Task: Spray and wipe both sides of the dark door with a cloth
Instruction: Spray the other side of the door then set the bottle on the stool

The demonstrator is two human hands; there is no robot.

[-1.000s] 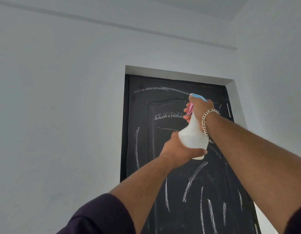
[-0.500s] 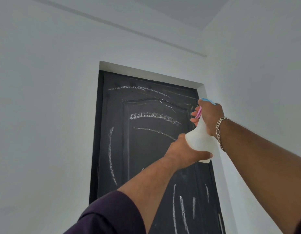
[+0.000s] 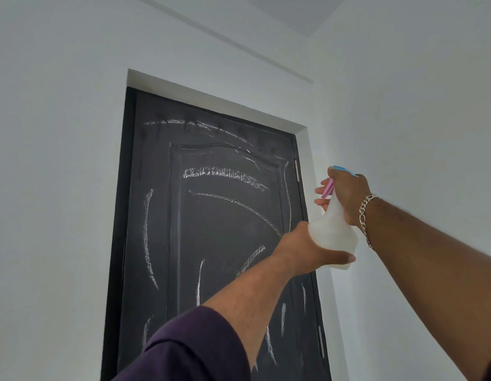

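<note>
The dark door stands closed in its frame, streaked with white chalk-like marks, with faint wet drips near its top. A translucent white spray bottle with a blue head and pink trigger is held up by the door's right edge. My right hand grips its neck, fingers on the trigger. My left hand cups the bottle's base from below. No cloth is visible.
White walls surround the door; a side wall closes in at the right. Silver hinges sit on the door's right edge. A chain bracelet hangs on my right wrist.
The view has swung right and up, so the door sits further left in frame. The bottle and both hands now hover at the door's right edge instead of over its panel.
</note>
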